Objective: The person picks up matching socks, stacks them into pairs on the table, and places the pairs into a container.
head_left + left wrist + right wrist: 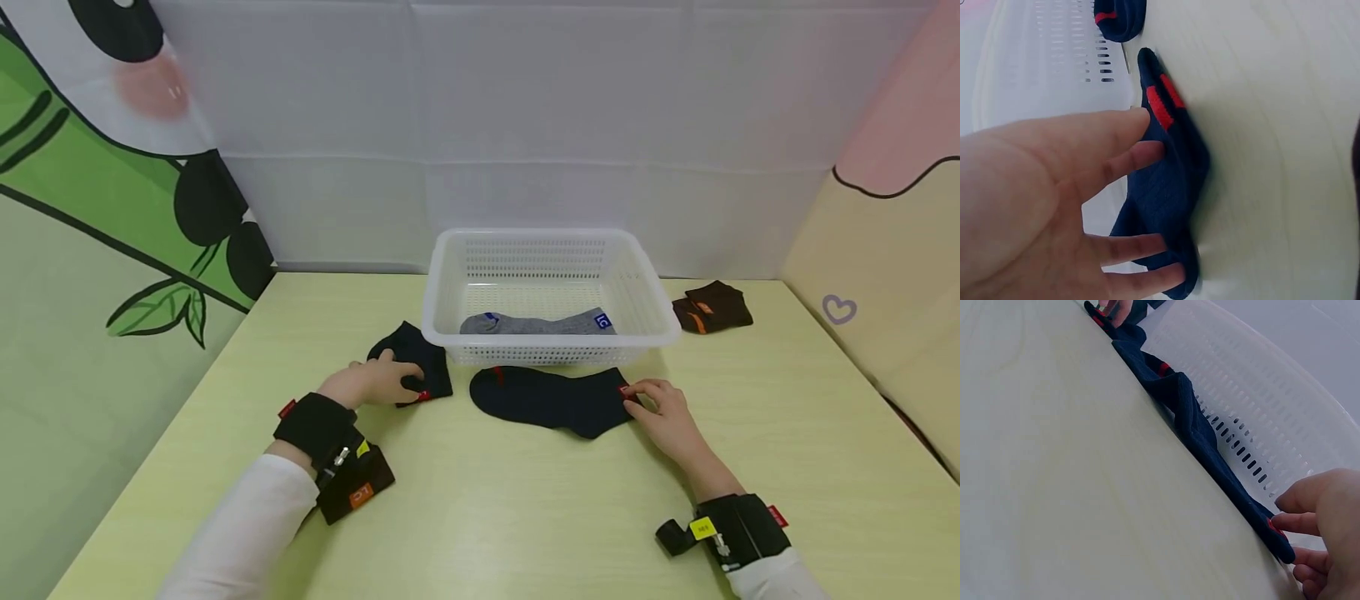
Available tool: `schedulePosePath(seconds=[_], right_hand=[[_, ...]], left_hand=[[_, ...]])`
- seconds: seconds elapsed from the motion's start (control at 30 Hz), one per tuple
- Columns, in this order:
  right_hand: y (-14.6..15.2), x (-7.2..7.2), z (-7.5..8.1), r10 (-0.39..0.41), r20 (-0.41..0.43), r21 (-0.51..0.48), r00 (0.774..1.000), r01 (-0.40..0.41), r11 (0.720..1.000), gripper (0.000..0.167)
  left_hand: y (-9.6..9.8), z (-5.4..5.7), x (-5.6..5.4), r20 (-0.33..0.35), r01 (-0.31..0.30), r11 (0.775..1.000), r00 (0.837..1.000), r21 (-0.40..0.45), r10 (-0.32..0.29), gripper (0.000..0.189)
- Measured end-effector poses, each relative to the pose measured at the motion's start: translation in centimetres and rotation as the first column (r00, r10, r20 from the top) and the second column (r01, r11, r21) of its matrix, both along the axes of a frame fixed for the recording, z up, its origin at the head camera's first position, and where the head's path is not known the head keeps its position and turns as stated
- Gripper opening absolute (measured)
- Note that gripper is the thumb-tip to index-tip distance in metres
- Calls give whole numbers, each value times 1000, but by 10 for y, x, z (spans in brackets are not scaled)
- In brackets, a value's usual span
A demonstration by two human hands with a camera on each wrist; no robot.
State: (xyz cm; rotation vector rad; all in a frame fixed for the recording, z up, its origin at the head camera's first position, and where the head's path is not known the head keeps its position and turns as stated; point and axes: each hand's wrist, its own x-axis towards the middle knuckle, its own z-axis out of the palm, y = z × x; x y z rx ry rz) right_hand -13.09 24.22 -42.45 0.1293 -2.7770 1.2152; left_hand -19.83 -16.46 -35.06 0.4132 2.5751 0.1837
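My left hand (382,379) reaches over a dark navy sock (427,354) lying just left of the basket. In the left wrist view its thumb and spread fingers touch the sock (1163,169), near two red marks on the cuff. A second navy sock (547,400) lies stretched out flat in front of the basket, red at its toe end. My right hand (667,417) is at this sock's cuff, thumb and index finger extended at the red label (1277,530). In the right wrist view its other fingers are partly bent beside the cuff edge.
A white perforated basket (551,352) stands at the back of the table, with a grey sock (536,323) inside. Dark brown socks with orange marks (716,308) lie to its right. Another dark piece with an orange label (363,492) lies by my left wrist, partly hidden.
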Motion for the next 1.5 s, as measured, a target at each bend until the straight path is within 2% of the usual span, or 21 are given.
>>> schedulePosePath(seconds=[0.07, 0.17, 0.33, 0.53, 0.7, 0.97, 1.17, 1.4, 1.5], right_hand=[[0, 0, 0, -2, 1, 5, 1000, 2, 1000, 19], [0, 0, 0, -5, 7, 13, 1000, 5, 1000, 18], [-1, 1, 1, -6, 24, 15, 1000, 6, 1000, 19], [-1, 0, 1, -13, 25, 20, 1000, 12, 1000, 19], [-1, 0, 1, -21, 30, 21, 999, 20, 1000, 21], [0, 1, 1, -30, 23, 48, 999, 29, 998, 23], [1, 0, -1, -35, 9, 76, 999, 34, 997, 27], [-1, 2, 1, -47, 6, 97, 999, 46, 994, 28], [-1, 2, 1, -52, 12, 99, 999, 51, 994, 28]], left_hand=[[1, 0, 2, -12, 14, 1000, 1000, 12, -14, 29], [6, -1, 8, -42, 36, 999, 998, -19, -37, 17], [25, -2, 25, -72, 65, 991, 995, -119, -74, 21], [48, -2, 40, -64, 69, 988, 995, -139, -79, 16], [62, -1, 49, -28, 69, 976, 997, -208, -76, 13], [73, 4, 68, 22, 107, 961, 994, -254, -105, 20], [81, 7, 85, 1, 137, 959, 990, -246, -141, 35], [88, 7, 99, -7, 167, 961, 985, -223, -173, 49], [91, 4, 107, -15, 220, 953, 973, -208, -228, 49]])
